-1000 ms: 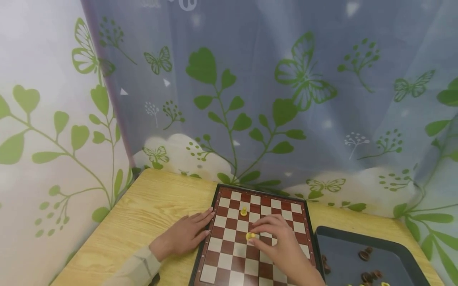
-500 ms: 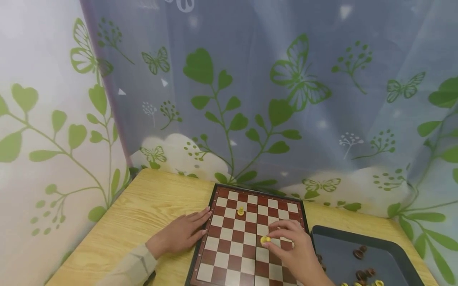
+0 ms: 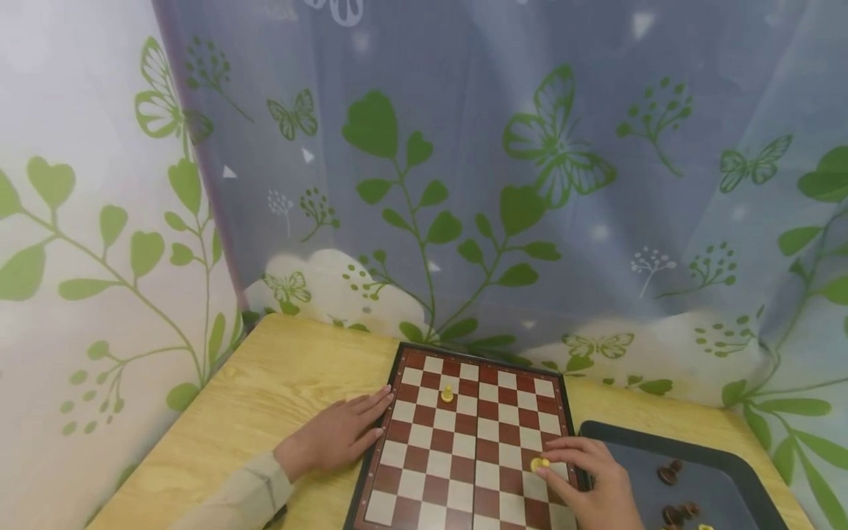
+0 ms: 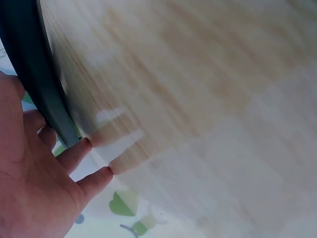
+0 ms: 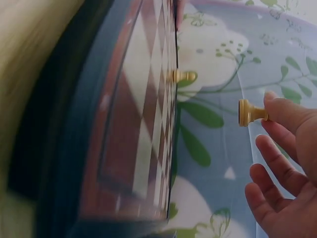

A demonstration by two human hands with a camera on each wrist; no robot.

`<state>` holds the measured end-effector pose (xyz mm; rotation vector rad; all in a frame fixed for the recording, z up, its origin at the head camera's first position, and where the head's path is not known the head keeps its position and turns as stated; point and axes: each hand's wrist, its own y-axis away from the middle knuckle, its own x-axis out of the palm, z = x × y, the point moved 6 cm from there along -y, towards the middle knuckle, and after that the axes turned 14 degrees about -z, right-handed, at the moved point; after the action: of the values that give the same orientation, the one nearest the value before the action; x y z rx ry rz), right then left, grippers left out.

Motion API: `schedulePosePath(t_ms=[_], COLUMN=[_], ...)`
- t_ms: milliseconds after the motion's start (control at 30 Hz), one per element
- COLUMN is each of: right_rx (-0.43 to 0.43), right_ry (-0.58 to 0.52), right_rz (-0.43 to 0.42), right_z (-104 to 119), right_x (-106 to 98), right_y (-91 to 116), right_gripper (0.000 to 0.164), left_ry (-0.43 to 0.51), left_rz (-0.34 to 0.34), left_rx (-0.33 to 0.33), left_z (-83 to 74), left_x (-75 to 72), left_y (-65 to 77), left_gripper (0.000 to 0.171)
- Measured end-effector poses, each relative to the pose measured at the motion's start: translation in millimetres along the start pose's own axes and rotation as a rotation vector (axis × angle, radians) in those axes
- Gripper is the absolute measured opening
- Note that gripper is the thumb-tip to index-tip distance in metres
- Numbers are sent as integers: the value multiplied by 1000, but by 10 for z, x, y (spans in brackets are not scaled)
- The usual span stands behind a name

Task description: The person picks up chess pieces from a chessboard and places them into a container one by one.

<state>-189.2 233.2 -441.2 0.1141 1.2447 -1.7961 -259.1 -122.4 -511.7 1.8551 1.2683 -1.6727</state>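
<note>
My right hand [image 3: 592, 478] pinches a pale yellow chess pawn [image 5: 251, 113] between thumb and index finger. It is above the right side of the chessboard [image 3: 464, 445], and the right wrist view shows a gap between the piece and the board. A second yellow pawn [image 3: 447, 394] stands upright towards the board's far left. The left hand [image 3: 334, 436] lies on the table with its fingertips at the board's left edge; in the left wrist view its fingers are spread beside the dark rim [image 4: 42, 74].
To the right of the board is a dark grey tray [image 3: 669, 439] with several brown chess pieces [image 3: 669, 473] and a yellow one at the bottom of the view. The wooden table [image 3: 298, 353] meets a patterned curtain [image 3: 457, 184] behind.
My right hand has carried the pinched pawn from the middle of the board to its right side. The left hand and the standing pawn have stayed in place.
</note>
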Motion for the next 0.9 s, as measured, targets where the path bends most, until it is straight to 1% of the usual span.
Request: schedulePosePath(t_ms=[33, 167, 333, 467, 567, 733, 833, 900], right_rx=[7, 40, 55, 24, 7, 14, 29, 49], right_ry=[18, 74, 130, 142, 126, 134, 156, 158], right_rz=[-5, -19, -55, -91, -118, -170, -187, -170], right_z=[-26, -137, -270, -366, -455, -615, -716, -793], right_x=[-29, -120, -229, -319, -394, -570, -673, -729], right_y=[15, 52, 83, 82, 60, 12, -9, -22], right_gripper=[29, 26, 27, 29, 31, 31, 27, 22], left_ry=[4, 6, -2, 1, 1, -1, 0, 3], left_rz=[10, 13, 15, 14, 9, 9, 17, 22], left_rx=[-7, -17, -16, -7, 4, 10, 5, 4], left_z=[3, 10, 20, 18, 16, 6, 4, 4], left_x=[9, 19, 40, 47, 37, 21, 19, 23], left_y=[3, 10, 14, 19, 17, 13, 15, 22], left_gripper=[58, 58, 59, 59, 58, 58, 59, 59])
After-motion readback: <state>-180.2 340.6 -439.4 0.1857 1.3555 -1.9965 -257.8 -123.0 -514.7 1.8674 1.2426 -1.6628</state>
